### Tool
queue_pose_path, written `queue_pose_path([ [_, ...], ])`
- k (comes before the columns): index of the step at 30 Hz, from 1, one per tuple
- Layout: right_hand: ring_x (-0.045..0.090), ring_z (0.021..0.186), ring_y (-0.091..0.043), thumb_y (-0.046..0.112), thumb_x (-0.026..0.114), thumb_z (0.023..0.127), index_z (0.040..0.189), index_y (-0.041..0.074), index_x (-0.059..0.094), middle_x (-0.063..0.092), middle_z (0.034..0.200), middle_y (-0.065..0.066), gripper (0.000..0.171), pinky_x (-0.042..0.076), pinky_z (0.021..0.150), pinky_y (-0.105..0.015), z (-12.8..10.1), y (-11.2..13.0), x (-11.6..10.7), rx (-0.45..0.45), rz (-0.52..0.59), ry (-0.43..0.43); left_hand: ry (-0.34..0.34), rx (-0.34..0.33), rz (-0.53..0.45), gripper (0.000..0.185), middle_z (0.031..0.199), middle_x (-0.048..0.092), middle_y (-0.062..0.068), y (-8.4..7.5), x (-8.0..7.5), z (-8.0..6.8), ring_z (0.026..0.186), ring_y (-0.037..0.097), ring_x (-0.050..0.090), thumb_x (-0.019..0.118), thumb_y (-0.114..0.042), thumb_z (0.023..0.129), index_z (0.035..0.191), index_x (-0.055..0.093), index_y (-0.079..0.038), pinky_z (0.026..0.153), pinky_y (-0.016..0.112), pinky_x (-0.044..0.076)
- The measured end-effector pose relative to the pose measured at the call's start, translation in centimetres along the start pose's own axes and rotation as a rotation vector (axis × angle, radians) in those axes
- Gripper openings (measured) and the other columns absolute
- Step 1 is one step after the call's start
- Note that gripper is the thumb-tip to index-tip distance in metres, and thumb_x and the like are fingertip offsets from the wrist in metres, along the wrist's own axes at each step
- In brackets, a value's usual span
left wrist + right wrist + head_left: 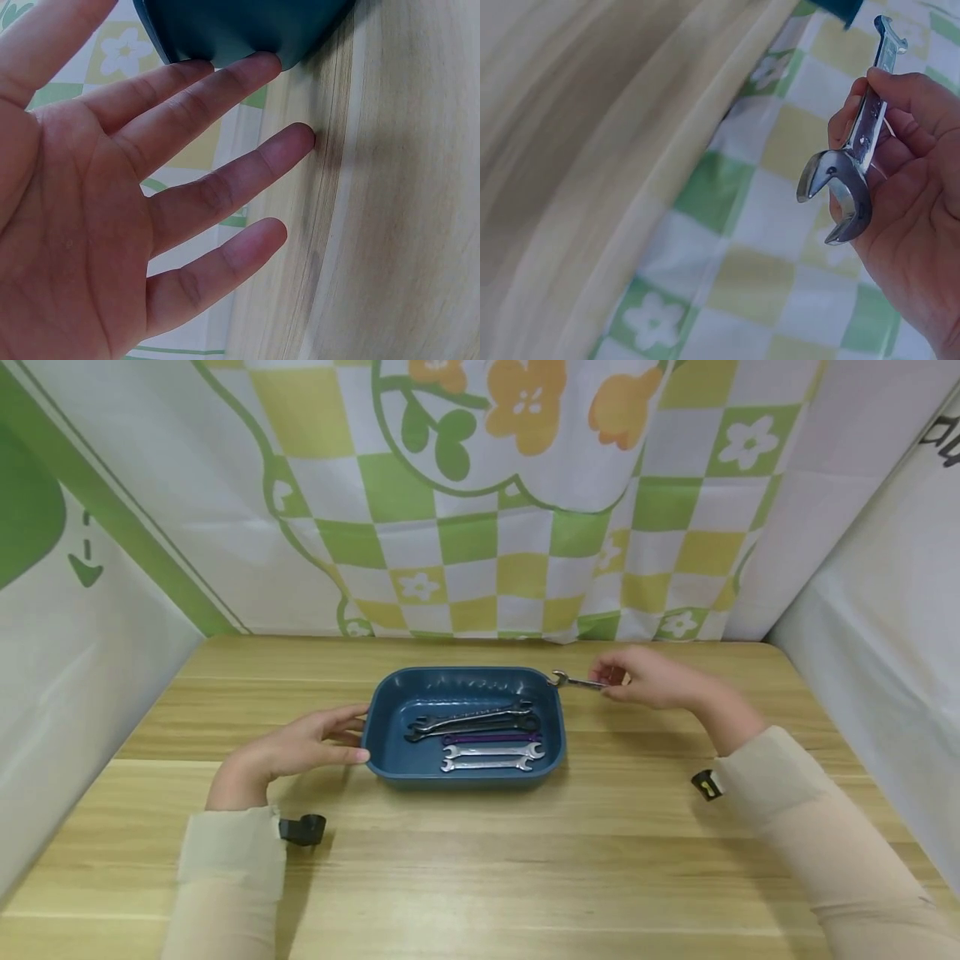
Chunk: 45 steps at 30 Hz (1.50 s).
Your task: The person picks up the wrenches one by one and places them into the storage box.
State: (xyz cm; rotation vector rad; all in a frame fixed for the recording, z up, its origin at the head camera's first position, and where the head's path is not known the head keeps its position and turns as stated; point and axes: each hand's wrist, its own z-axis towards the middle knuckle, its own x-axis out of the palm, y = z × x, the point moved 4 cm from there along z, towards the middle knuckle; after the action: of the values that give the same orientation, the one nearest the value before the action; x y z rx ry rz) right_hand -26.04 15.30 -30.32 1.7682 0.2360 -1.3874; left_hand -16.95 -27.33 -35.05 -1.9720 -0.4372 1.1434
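A blue plastic bin (463, 782) stands on the wooden table with several wrenches in it. Silver open-end wrenches (495, 751) lie at its near side, a purple wrench (491, 739) behind them, and darker wrenches (472, 724) overlap farther back. My left hand (318, 745) touches the bin's left wall, its fingers (225, 180) spread and mostly straight. My right hand (648, 678) pinches a chrome open-end wrench (870, 124) between thumb and fingers, just right of the bin. One end of that wrench is near the bin's back right rim; whether they touch I cannot tell.
The wooden table (480, 868) runs on around the bin. Behind it hangs a green, yellow and white checked cloth (465, 539), with pale cloth walls at both sides. A small black camera mount (303, 830) sits on the left wrist, another dark device (707, 785) on the right.
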Motion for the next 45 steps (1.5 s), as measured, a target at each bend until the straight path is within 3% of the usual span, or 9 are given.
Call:
queue_pose_path([
  [6, 0.063, 0.089, -0.019, 0.003, 0.063, 0.093, 0.105, 0.004, 0.067, 0.069, 0.096, -0.007, 0.013, 0.054, 0.080, -0.038, 2.6, 2.6, 0.3, -0.023, 0.011, 0.013, -0.002, -0.003, -0.007, 0.080, 0.150, 0.045, 0.026, 0.1, -0.1, -0.1, 0.139, 0.045, 0.043, 0.067, -0.032, 0.096, 0.158, 0.024, -0.005, 0.109, 0.060, 0.040],
  [12, 0.062, 0.088, -0.020, 0.003, 0.064, 0.094, 0.104, 0.003, 0.067, 0.068, 0.095, -0.007, 0.011, 0.055, 0.080, -0.039, 5.2, 4.9, 0.9, -0.114, 0.029, 0.032, -0.003, 0.001, -0.015, 0.080, 0.150, 0.045, 0.026, 0.1, -0.2, -0.1, 0.138, 0.045, 0.043, 0.067, -0.031, 0.096, 0.157, 0.024, -0.005, 0.108, 0.060, 0.040],
  [26, 0.066, 0.090, -0.019, 0.004, 0.066, 0.094, 0.107, 0.003, 0.070, 0.071, 0.097, -0.007, 0.013, 0.056, 0.085, -0.037, 10.0, 7.4, 3.5, -0.186, 0.055, 0.047, -0.005, -0.017, -0.022, 0.079, 0.150, 0.045, 0.026, 0.0, -0.1, 0.0, 0.138, 0.046, 0.043, 0.067, -0.031, 0.095, 0.157, 0.025, -0.004, 0.109, 0.062, 0.038],
  [33, 0.064, 0.090, -0.018, 0.005, 0.067, 0.094, 0.108, 0.003, 0.070, 0.070, 0.099, -0.008, 0.015, 0.055, 0.083, -0.033, 10.6, 6.7, 5.6, -0.135, 0.089, 0.023, 0.008, -0.009, -0.022, 0.081, 0.149, 0.046, 0.026, -0.1, 0.2, 0.0, 0.138, 0.045, 0.044, 0.068, -0.033, 0.095, 0.157, 0.024, -0.003, 0.109, 0.060, 0.040],
  [45, 0.066, 0.089, -0.019, 0.001, 0.069, 0.090, 0.103, 0.003, 0.073, 0.071, 0.097, -0.008, 0.014, 0.056, 0.081, -0.029, 10.3, 6.3, 7.3, -0.163, -0.017, -0.036, 0.014, -0.026, -0.033, 0.082, 0.150, 0.045, 0.025, -0.3, 0.4, 0.5, 0.139, 0.044, 0.043, 0.067, -0.034, 0.095, 0.158, 0.024, -0.006, 0.110, 0.060, 0.039],
])
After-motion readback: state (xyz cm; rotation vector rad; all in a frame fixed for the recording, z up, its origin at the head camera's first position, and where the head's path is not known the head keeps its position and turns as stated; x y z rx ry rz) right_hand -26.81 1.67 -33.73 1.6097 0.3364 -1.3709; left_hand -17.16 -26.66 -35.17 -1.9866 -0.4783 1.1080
